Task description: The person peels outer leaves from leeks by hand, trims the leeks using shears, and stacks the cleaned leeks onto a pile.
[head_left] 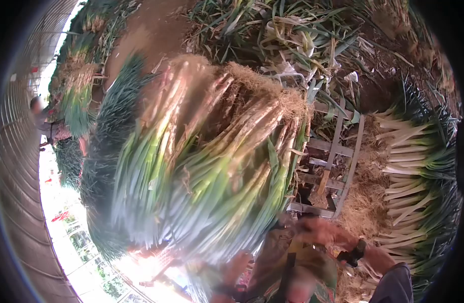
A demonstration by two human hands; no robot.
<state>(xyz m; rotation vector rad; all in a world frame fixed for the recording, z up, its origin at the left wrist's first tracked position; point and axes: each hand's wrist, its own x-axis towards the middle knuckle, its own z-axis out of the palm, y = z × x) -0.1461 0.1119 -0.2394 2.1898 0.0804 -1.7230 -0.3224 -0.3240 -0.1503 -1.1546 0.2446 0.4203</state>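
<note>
A large pile of long green onions (206, 161) fills the middle of the head view, with hairy roots towards the top and green leaves hanging towards me. My right hand (315, 230) is in front of my body, near the lower right side of this pile. A dark band circles its wrist. Blur hides its fingers. Low in the view, my left hand (237, 267) is close under the leaf tips, smeared and washed out by glare. I cannot make out whether either hand holds anything.
A metal slatted frame (343, 156) stands right of the pile. More green onions (408, 171) lie in a row at far right, roots inward. Loose leaves and trimmings (277, 35) cover the ground ahead. Another person (45, 121) is at far left, near stacked onions.
</note>
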